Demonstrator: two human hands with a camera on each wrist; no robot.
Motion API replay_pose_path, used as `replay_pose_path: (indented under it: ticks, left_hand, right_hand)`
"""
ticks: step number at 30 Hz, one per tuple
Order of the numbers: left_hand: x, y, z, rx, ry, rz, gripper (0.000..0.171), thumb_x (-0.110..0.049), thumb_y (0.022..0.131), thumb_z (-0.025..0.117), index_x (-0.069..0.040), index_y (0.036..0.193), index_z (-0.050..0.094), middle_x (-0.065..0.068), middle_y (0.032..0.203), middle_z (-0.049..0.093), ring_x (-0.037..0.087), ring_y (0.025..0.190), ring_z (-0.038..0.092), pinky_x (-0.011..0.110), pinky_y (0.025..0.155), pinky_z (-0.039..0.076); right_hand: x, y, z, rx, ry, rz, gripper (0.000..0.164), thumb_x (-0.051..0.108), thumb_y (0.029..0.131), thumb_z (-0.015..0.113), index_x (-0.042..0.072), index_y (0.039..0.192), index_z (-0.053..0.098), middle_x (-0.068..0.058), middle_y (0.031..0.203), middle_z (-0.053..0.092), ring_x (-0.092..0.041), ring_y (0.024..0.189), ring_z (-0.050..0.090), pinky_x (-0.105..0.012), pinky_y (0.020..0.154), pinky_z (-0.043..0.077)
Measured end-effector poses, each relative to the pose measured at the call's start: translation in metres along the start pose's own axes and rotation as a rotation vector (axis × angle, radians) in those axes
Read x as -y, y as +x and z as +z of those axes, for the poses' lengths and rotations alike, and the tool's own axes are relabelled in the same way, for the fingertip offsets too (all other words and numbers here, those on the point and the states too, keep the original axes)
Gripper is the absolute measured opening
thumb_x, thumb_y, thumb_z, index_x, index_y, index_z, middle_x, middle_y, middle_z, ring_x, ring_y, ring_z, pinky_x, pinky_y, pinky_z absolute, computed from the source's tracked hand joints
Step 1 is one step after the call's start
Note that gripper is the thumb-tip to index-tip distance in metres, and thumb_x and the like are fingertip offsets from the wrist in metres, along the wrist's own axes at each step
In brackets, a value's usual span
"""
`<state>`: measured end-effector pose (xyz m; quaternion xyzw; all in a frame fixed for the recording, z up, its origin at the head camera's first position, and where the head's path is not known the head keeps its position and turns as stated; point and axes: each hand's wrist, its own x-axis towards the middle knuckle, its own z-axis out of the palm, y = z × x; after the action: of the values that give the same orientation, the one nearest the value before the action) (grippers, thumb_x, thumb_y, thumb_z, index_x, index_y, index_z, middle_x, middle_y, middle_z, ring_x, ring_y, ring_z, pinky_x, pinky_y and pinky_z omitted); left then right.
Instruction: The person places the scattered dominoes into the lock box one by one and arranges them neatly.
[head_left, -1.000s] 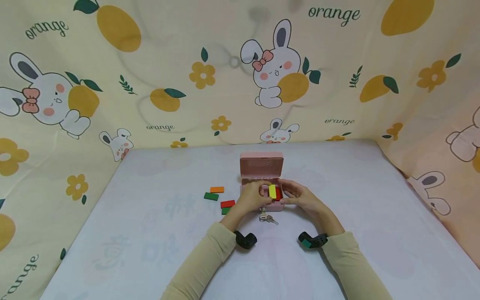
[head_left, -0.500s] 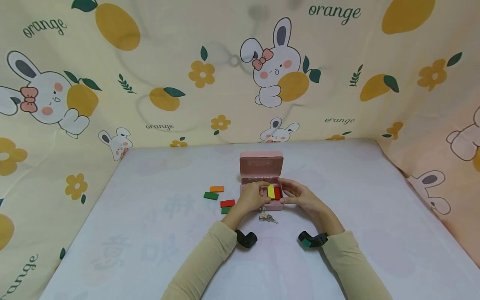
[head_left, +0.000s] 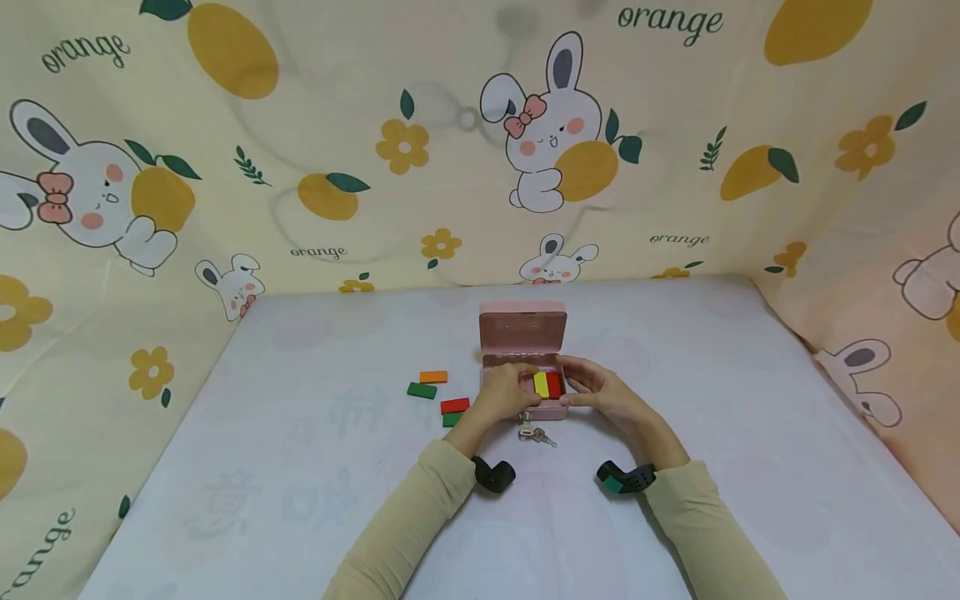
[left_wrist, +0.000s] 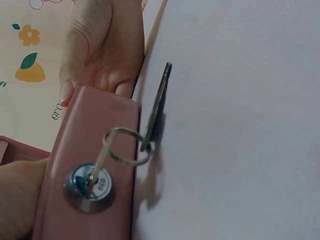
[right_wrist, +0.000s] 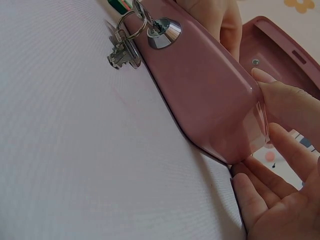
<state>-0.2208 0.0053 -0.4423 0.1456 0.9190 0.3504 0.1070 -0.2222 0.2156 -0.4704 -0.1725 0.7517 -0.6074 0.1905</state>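
Observation:
A pink metal cash box (head_left: pixel 522 322) stands with its lid raised. Inside it, a yellow block (head_left: pixel 541 384) sits right beside a red block (head_left: pixel 554 385). My left hand (head_left: pixel 507 392) reaches into the box and pinches the yellow block between thumb and fingers; in both wrist views the block itself is hidden. My right hand (head_left: pixel 606 397) holds the box's right side. In the right wrist view, its thumb (right_wrist: pixel 280 92) lies at the rim and the other fingers rest against the outer wall. A key sits in the round lock (left_wrist: pixel 90 186) on the front.
Left of the box lie an orange block (head_left: pixel 433 377), a green block (head_left: pixel 422 390), a red block (head_left: pixel 454 406) and another green block (head_left: pixel 452 420) partly behind the left wrist. Spare keys (head_left: pixel 538 435) hang on a ring at the front. A printed cloth (head_left: pixel 450 192) stands behind the white table.
The yellow block has shifted slightly left and down, from tilted against the red block to level beside it. Both hands have stayed nearly in place. The head view has tilted a little.

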Motion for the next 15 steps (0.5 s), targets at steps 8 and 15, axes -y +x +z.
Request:
replay_pose_path:
  ticks: [8,15]
  left_hand:
    - [0.0004,0.002,0.0007,-0.008,0.016,0.033,0.045,-0.014,0.079,0.075,-0.004,0.122,0.065,0.013,0.12,0.068,0.023,0.093,0.058,0.037,0.086,0.051]
    - [-0.0014,0.0016,-0.0006,0.006,0.023,0.017,0.046,-0.016,0.081,0.075,-0.005,0.124,0.064,0.013,0.123,0.067,0.023,0.095,0.058,0.037,0.087,0.05]
  right_hand:
    - [-0.0027,0.0004,-0.0026,0.029,0.033,-0.039,0.073,0.005,0.087,0.067,-0.008,0.147,0.026,-0.028,0.157,0.019,-0.047,0.146,0.016,-0.029,0.115,0.028]
    - [-0.0034,0.0009,-0.0019,0.013,0.027,-0.028,0.074,0.004,0.087,0.066,-0.008,0.147,0.026,-0.029,0.156,0.021,-0.048,0.146,0.018,-0.039,0.115,0.024]
